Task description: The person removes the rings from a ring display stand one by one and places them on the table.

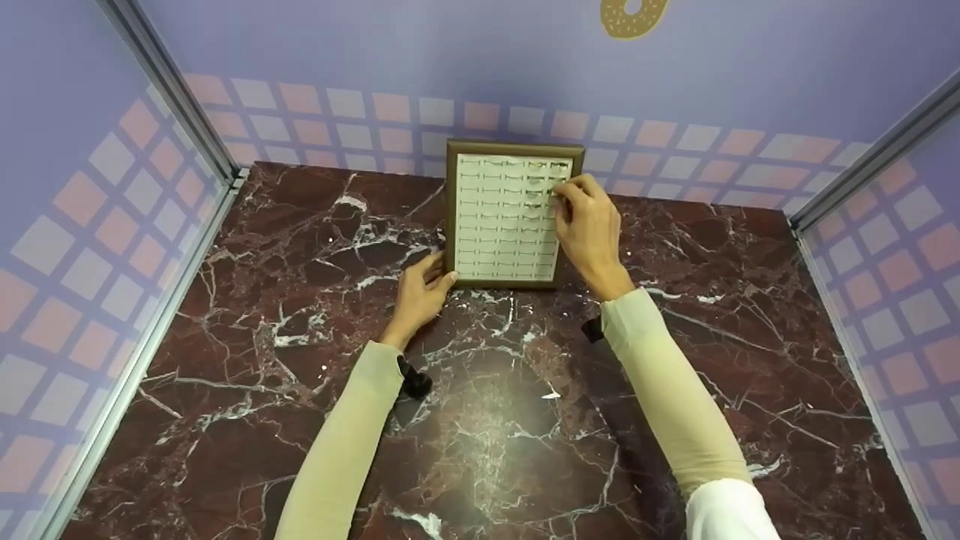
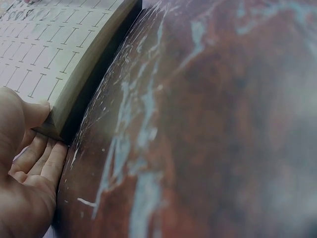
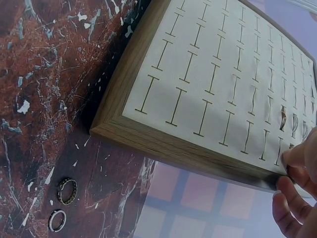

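Note:
A wood-framed ring display board (image 1: 495, 225) leans upright near the back wall, its white face cut with rows of short slots. My left hand (image 1: 421, 292) holds its lower left corner; in the left wrist view the thumb (image 2: 37, 113) presses the frame's front, with fingers beneath and behind. My right hand (image 1: 592, 225) is at the board's right edge, thumb and fingertips pinched at a slot in the last column. The ring between them is mostly hidden by the fingers (image 3: 297, 156). Several rings (image 3: 283, 119) sit in the upper right slots.
Two loose rings, a gold-toned one (image 3: 67, 191) and a silver one (image 3: 57, 220), lie on the dark red marbled tabletop (image 1: 495, 420) beside the board. Purple panels with pink and white squares (image 1: 480, 116) enclose the back and both sides.

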`<action>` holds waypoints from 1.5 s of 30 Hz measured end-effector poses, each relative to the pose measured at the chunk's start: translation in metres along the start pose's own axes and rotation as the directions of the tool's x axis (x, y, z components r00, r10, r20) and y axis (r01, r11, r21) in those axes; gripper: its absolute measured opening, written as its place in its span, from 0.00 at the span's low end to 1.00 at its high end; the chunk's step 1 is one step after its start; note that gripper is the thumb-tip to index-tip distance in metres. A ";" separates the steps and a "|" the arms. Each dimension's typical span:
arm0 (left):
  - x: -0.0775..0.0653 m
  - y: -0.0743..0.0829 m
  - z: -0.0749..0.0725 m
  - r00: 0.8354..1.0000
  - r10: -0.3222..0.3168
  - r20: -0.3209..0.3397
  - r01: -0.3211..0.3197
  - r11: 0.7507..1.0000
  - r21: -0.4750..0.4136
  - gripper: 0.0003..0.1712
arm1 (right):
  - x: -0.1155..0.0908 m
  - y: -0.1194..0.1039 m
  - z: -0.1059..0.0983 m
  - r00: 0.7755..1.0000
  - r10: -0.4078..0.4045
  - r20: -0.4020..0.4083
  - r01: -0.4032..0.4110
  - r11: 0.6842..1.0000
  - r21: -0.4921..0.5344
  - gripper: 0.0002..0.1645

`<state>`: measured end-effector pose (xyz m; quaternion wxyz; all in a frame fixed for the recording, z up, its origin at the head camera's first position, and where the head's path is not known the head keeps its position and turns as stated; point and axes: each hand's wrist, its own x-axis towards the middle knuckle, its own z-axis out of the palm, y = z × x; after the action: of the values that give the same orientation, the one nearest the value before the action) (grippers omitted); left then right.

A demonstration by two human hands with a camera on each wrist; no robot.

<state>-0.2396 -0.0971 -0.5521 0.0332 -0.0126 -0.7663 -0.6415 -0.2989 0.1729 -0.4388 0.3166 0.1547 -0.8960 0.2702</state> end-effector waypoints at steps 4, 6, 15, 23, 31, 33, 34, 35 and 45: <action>0.001 0.000 0.000 1.000 0.005 -0.001 -0.005 1.000 -0.005 0.31 | 0.001 0.000 0.001 1.000 -0.003 -0.001 0.003 1.000 -0.013 0.07; 0.001 0.000 0.000 1.000 0.009 -0.004 -0.009 1.000 -0.006 0.31 | 0.001 0.000 0.001 1.000 -0.013 0.000 0.013 1.000 -0.018 0.06; 0.001 0.001 -0.003 1.000 0.002 0.006 -0.002 1.000 0.002 0.31 | 0.001 0.002 0.002 0.998 -0.060 -0.003 0.060 0.998 -0.025 0.05; 0.003 0.000 -0.003 1.000 -0.005 0.001 0.005 1.000 0.001 0.31 | 0.001 0.003 -0.001 0.995 -0.095 0.011 0.095 0.995 -0.022 0.06; 0.002 0.000 -0.001 1.000 0.005 -0.009 -0.005 1.000 -0.011 0.30 | -0.001 0.005 -0.002 0.988 -0.152 0.022 0.153 0.988 -0.029 0.05; 0.002 0.000 -0.001 1.000 0.005 -0.010 -0.005 1.000 -0.013 0.30 | -0.001 0.005 -0.003 0.987 -0.161 0.022 0.162 0.986 -0.024 0.05; 0.002 0.000 -0.001 1.000 0.004 -0.010 -0.004 1.000 -0.015 0.30 | -0.002 0.006 -0.003 0.986 -0.165 0.022 0.165 0.986 -0.022 0.05; 0.002 0.000 -0.001 1.000 0.004 -0.010 -0.004 1.000 -0.017 0.30 | -0.002 0.006 -0.003 0.986 -0.167 0.021 0.167 0.986 -0.020 0.05; 0.001 0.000 0.000 1.000 0.001 -0.011 -0.002 1.000 -0.015 0.29 | -0.005 0.010 -0.005 0.982 -0.191 -0.002 0.191 0.981 0.018 0.05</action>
<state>-0.2410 -0.0973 -0.5520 0.0379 -0.0099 -0.7613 -0.6472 -0.2972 0.1839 -0.4424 0.3396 0.2429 -0.8746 0.2466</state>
